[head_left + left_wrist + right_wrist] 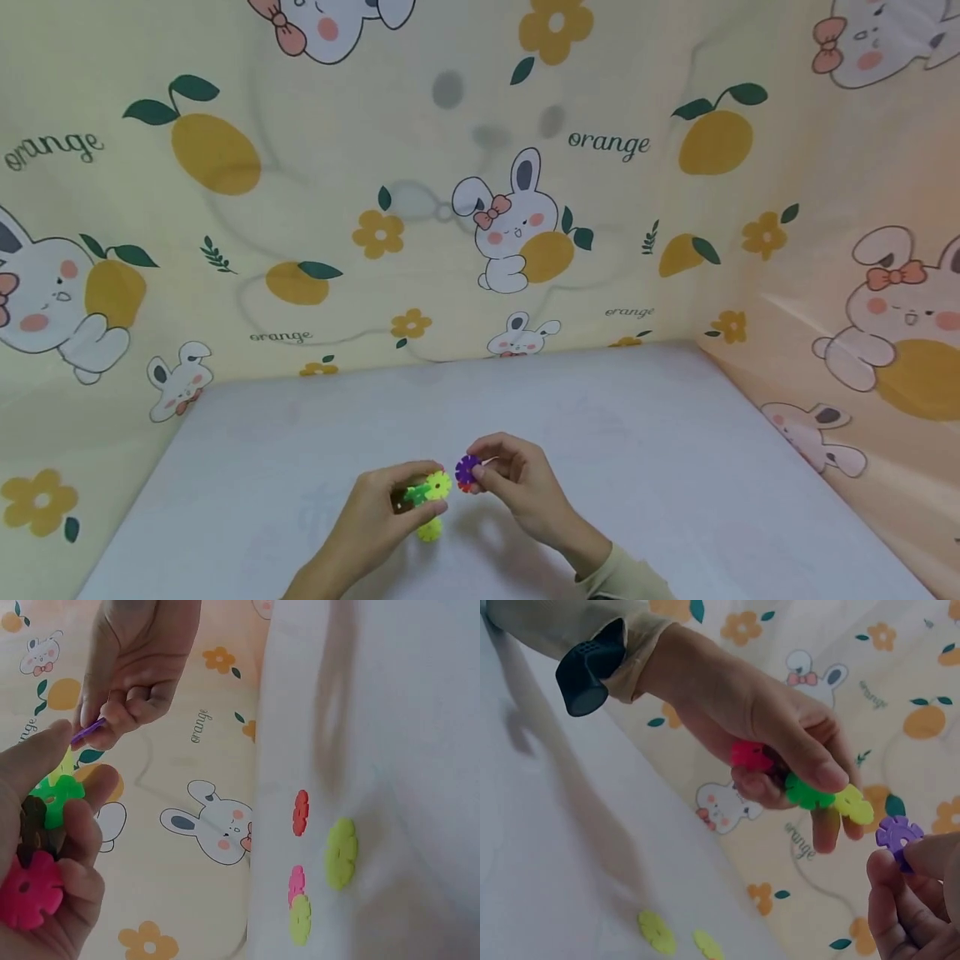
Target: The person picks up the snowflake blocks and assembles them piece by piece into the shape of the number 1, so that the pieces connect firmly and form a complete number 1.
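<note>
My left hand (372,506) holds a short chain of joined, notched plastic snowflake discs. In the left wrist view it has a pink disc (31,890), a dark brown disc (36,825) largely behind fingers, and a green disc (60,799). A yellow disc (853,805) forms the chain's outer end. Between thumb and fingertips, my right hand (528,492) pinches a purple snowflake disc (898,834). The purple disc is close to the yellow end, with a small gap between them in the head view.
On the white tabletop (637,467) below the hands lie a red disc (301,813), a larger-looking yellow disc (342,853), a pink disc (297,883) and another yellow disc (300,919). A rabbit-and-orange printed cloth (480,100) hangs around the table's back and sides.
</note>
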Demonstrator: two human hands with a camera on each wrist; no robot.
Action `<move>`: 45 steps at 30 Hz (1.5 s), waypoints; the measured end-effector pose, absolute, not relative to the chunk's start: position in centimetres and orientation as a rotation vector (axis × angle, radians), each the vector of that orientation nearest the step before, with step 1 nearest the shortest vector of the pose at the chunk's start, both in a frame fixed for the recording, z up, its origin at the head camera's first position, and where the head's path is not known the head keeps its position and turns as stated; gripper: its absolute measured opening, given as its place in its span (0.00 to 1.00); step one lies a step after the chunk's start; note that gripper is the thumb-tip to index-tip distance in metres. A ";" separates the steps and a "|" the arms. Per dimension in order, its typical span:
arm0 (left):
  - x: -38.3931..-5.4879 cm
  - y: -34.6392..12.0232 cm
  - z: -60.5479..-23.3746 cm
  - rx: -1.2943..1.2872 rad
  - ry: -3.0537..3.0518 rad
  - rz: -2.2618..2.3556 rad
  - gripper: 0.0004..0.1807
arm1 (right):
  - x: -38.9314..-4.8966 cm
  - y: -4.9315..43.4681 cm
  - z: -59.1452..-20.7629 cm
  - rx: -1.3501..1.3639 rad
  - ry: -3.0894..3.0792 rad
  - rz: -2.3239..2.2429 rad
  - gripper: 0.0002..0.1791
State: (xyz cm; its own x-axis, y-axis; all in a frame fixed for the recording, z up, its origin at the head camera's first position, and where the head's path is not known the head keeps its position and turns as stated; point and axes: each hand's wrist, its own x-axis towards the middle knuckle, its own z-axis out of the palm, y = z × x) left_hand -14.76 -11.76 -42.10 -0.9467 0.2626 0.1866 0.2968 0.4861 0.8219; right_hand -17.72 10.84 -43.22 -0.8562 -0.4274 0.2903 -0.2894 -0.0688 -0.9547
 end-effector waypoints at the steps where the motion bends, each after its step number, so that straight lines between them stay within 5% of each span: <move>1: -14.7 -11.8 -42.1 -0.505 -2.681 -1.501 0.20 | -17.7 10.8 -43.2 -0.803 2.063 -2.080 0.11; 45: -14.9 -11.7 -42.6 -0.561 -2.709 -1.546 0.20 | -16.6 9.2 -44.6 -0.812 2.031 -2.184 0.09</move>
